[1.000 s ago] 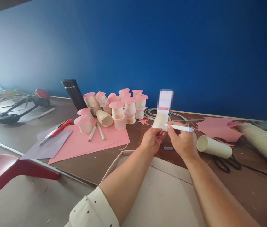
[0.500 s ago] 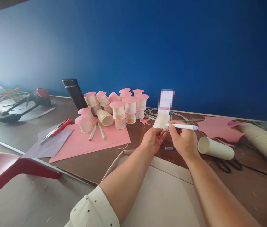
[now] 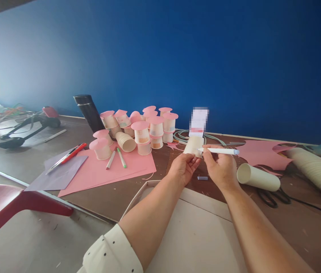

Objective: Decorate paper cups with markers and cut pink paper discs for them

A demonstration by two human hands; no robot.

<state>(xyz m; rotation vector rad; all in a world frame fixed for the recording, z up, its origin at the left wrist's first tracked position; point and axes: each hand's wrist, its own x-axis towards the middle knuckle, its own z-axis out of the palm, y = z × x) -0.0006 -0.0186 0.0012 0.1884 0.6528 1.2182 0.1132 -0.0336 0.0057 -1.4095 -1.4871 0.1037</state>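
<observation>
White pen (image 3: 221, 151): your right hand (image 3: 222, 167) grips it, your left hand (image 3: 183, 167) pinches a cup (image 3: 193, 145). Blurry white sheet (image 3: 199, 121), brown bench (image 3: 308, 231), blue wall (image 3: 160, 53).

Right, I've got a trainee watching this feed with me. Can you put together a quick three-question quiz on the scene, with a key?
1. True or false: the right hand is holding a white marker.

2. Multiple choice: which of these lies on the purple paper?
A) the black bottle
B) the red cutter
C) the green marker

3. Fill in the blank: the left hand is holding a pale ____, which the marker's tip is pointed at.

Key:
1. True
2. B
3. cup
</observation>
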